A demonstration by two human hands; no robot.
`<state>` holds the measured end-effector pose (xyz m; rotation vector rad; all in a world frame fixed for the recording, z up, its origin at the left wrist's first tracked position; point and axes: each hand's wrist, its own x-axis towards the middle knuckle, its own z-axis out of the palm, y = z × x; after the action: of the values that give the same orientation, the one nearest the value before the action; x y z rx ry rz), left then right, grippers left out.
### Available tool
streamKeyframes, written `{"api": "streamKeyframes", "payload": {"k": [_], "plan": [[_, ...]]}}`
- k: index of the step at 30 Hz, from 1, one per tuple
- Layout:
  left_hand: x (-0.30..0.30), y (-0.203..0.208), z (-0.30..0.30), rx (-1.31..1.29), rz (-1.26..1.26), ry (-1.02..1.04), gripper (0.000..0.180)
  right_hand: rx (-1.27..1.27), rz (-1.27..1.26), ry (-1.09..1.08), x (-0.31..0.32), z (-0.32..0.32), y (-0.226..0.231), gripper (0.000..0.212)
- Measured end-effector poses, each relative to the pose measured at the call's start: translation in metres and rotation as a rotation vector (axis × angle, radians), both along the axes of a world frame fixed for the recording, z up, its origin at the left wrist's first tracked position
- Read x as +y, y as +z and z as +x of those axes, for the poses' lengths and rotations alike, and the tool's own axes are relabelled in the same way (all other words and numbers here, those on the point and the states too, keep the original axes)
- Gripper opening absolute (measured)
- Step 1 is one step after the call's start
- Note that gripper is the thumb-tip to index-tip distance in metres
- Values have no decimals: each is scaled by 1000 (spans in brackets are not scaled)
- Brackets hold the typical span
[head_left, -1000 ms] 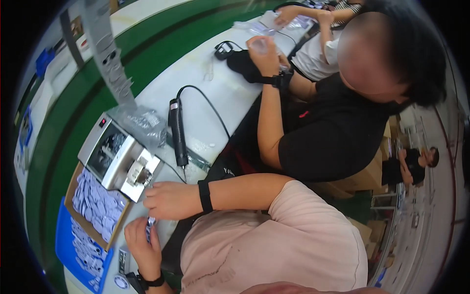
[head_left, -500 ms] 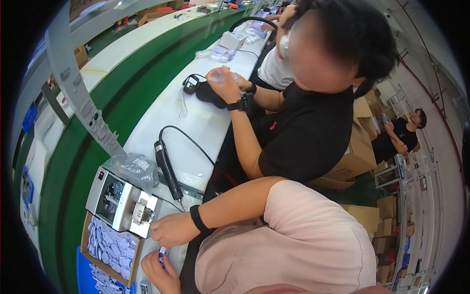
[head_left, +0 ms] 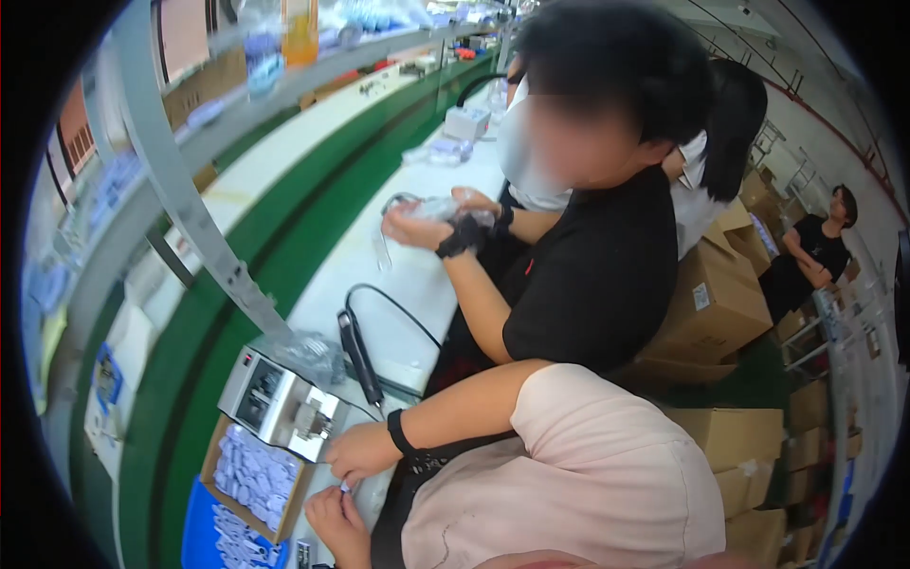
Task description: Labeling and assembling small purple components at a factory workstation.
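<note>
My left hand point(head_left: 338, 523) is closed around a small lavender plastic part point(head_left: 345, 488), most of which the fingers hide. Just above it, my right hand point(head_left: 366, 450) bends its fingers down in a pinch near that part; whatever lies between its fingertips is too small to make out. Beside my right hand stands a silver and black screw feeder point(head_left: 277, 400). A black electric screwdriver point(head_left: 360, 358) with a cord lies behind the right hand, its tip toward my wrist.
A cardboard box point(head_left: 296, 503) of lavender plastic parts sits by the feeder, next to a blue bin point(head_left: 201, 531) with more. A crumpled clear bag point(head_left: 315, 356) lies behind the feeder. A co-worker in black point(head_left: 597, 266) handles clear plastic beyond me. Cartons point(head_left: 716, 299) stand at right.
My view has shifted, so the bench sits further right in the picture. My right hand's fingertips have come from near the feeder's front down closer to my left hand. The co-worker's hands have lowered.
</note>
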<state>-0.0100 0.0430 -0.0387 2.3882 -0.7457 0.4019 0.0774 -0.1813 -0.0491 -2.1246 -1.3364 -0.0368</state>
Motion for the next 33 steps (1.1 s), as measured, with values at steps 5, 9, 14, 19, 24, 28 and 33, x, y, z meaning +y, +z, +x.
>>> {"api": "streamKeyframes", "payload": {"k": [5,9,14,19,24,28,33], "plan": [[16,-11,-18,-75,90,38,15,315,-211,27,25,0,9,30],[0,-4,-29,-211,104,34,20,366,-200,-22,16,-8,10,32],[-8,37,-34,-171,232,63,24,238,-15,-35,3,-29,-3,34],[-15,47,-30,426,326,91,25,190,-33,-41,-3,-45,-3,37],[-14,38,-29,387,334,81,37,151,-100,-54,-4,-50,-1,37],[-8,43,-17,377,347,25,40,158,-148,-85,2,-50,5,35],[-6,37,-8,367,298,-1,42,131,-101,-139,1,-43,3,32]]}}
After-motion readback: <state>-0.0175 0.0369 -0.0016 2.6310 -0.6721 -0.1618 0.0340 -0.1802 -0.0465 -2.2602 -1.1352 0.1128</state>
